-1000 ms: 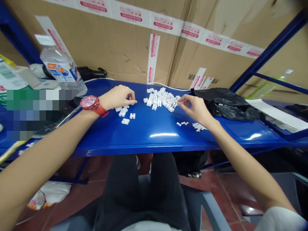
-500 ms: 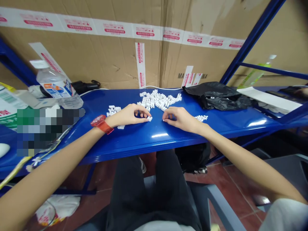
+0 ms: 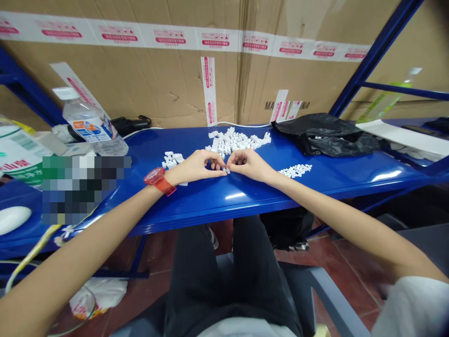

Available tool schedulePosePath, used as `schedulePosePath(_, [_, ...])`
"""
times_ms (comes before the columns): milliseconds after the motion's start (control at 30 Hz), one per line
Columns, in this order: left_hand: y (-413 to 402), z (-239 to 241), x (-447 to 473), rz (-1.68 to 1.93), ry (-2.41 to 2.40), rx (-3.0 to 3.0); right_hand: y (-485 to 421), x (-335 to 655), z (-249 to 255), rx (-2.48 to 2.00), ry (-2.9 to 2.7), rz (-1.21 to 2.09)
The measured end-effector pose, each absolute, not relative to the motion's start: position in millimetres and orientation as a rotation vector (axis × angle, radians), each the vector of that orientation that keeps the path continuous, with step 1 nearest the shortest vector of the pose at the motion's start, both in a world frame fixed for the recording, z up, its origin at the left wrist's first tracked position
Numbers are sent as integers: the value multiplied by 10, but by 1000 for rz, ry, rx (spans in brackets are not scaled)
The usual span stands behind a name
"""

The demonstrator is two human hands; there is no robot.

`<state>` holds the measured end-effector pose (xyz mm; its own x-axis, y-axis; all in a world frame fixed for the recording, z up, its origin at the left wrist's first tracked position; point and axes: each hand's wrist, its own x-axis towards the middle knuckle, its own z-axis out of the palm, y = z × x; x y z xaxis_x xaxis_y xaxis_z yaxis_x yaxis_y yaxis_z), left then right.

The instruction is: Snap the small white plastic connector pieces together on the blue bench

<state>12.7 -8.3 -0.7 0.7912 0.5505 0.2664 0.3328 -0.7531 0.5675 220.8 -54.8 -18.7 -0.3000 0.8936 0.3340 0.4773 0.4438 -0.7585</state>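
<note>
My left hand (image 3: 199, 166), with a red watch (image 3: 157, 180) on its wrist, and my right hand (image 3: 247, 164) meet fingertip to fingertip over the blue table (image 3: 224, 199). Both pinch a small white plastic piece (image 3: 227, 170) between them, just above the tabletop. A heap of the same white pieces (image 3: 238, 140) lies right behind the hands. A smaller group of white pieces (image 3: 171, 160) sits behind my left hand, and another small cluster (image 3: 296, 170) lies to the right of my right wrist.
A black plastic bag (image 3: 326, 135) lies at the back right. A water bottle (image 3: 91, 126), a black cable and cartons crowd the left side, with a white mouse (image 3: 12, 219) at the left edge. Cardboard boxes (image 3: 175, 79) wall off the back.
Both hands came away from the piles and drew together at the table's middle until the fingertips touch around one small white piece. The camera view shifted slightly.
</note>
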Motion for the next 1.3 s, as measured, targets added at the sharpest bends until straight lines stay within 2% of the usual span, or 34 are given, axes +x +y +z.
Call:
schedulePosePath(267, [-80, -28, 127, 582, 644, 2460, -531, 2258, -157, -1171, -2038, 569])
schedulePosePath(500, [-145, 11, 108, 617, 609, 2524, -713, 2789, 126, -1267, -2157, 253])
schedulePosePath(633, [-144, 37, 95, 524, 539, 2577, -929, 3065, 142, -1349, -2301, 357])
schedulePosePath(967, [-148, -27, 121, 550, 537, 2554, -924, 2836, 29, -1255, -2375, 292])
schedulePosePath(1300, [-87, -69, 126, 566, 504, 2551, -817, 2318, -107, -993, -2116, 376])
